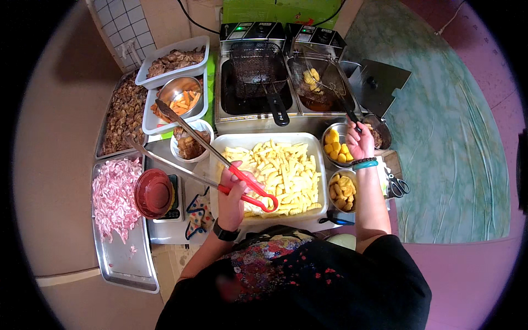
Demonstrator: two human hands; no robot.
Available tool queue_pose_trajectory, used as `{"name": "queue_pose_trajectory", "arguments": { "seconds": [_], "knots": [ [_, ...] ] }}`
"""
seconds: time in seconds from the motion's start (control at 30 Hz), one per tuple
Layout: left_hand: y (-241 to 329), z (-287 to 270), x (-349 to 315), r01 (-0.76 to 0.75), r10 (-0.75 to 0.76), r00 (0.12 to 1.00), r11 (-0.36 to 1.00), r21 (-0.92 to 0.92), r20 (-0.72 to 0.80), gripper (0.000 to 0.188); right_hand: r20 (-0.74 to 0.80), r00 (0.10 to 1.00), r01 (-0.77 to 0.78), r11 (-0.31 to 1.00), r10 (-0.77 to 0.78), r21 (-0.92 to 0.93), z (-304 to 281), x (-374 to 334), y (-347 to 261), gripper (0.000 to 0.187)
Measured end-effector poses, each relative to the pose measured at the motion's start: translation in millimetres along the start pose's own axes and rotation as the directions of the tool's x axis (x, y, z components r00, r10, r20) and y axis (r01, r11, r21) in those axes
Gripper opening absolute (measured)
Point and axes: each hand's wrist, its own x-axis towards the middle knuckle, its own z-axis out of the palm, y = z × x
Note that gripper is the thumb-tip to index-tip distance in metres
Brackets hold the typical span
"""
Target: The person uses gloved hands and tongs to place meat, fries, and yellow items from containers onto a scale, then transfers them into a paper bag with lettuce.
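My left hand (233,199) grips long metal tongs with red handles (258,190). Their arms are spread, pointing up and left, with nothing between the tips. Below lies a white tub (215,165) of pale cut fries (286,170). My right hand (360,140) is closed round the black handle (352,116) of a fry basket (300,69) at the right-hand fryer well. A few yellow fried pieces (312,78) sit in that basket. Beside my right wrist stand a metal bowl (325,144) of yellow pieces and another bowl (331,192) of golden-brown ones.
A second fry basket (258,63) rests over the left fryer well. Trays of sliced pink meat (116,192) and browned meat (124,118) line the left. A red bowl (153,193) stands on a scale. Scissors (398,186) lie near the marbled green tabletop (451,137).
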Motion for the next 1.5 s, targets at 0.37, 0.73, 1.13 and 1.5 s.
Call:
{"name": "queue_pose_trajectory", "arguments": {
  "seconds": [0.37, 0.73, 1.13, 1.5],
  "knots": [
    [2.9, 12.9, -3.9, 0.057, -0.054, 0.988, 0.998, -0.020, 0.145, 0.040, 0.060, 0.982, -0.169, 0.976, 0.178, -0.137, -94.2, 19.0, 0.8, 0.011],
    [-3.3, 41.2, 14.6, 0.022, -0.046, 0.959, 0.996, 0.088, 0.278, 0.036, 0.338, 0.888, 0.371, 0.049, -0.313, -0.928, 58.1, -57.2, 65.5, 0.061],
    [-8.2, 100.3, 39.2, -0.574, 0.111, 0.693, 0.684, 0.451, 0.712, 0.076, 0.298, 0.823, 0.308, -0.061, -0.484, -0.950, 77.6, -121.1, 94.9, 0.065],
    [-12.5, 9.7, 13.8, -0.239, -0.117, 0.905, 0.656, 0.716, 0.409, 0.034, -0.375, 0.486, -0.212, 0.310, -0.789, -0.927, -57.0, -217.8, -45.0, 0.040]
  ]
}}
